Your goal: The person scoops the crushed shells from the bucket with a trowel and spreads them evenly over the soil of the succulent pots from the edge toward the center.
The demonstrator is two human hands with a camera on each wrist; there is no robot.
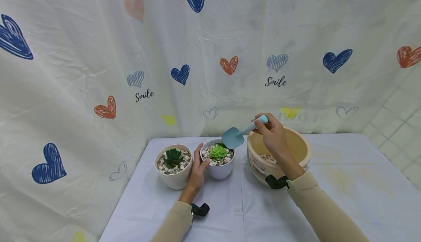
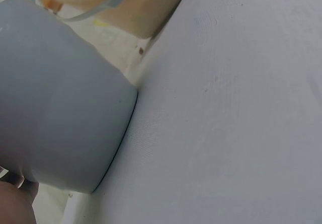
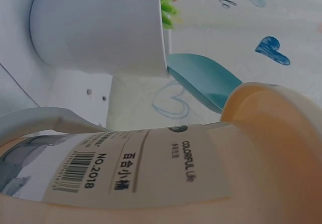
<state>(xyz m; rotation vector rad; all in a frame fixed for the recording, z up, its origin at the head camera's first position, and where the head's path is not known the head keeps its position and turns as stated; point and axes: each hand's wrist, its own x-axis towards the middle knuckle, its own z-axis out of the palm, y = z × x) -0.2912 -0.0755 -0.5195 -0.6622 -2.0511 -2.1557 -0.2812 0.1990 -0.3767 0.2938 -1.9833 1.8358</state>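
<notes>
A white pot (image 1: pixel 220 171) with a light green succulent (image 1: pixel 218 152) and mixed pebbles stands on the table. My left hand (image 1: pixel 198 169) holds its left side, thumb near the front rim. In the left wrist view the pot's wall (image 2: pixel 65 98) fills the left part. My right hand (image 1: pixel 274 134) grips a small blue trowel (image 1: pixel 232 138) by its handle, above the bucket's rim. The trowel's blade (image 3: pixel 204 80) tilts down to the pot's rim in the right wrist view, where the bucket hides the handle and the hand.
A cream bucket (image 1: pixel 306 150) with pebbles (image 1: pixel 269 158) at its bottom stands right of the pot; its label (image 3: pixel 151 168) shows close up. To the left sits a cream pot (image 1: pixel 175 181) with a dark green succulent (image 1: pixel 173 157). Behind the table (image 1: pixel 227 216) hangs a heart-patterned curtain (image 1: pixel 210 33).
</notes>
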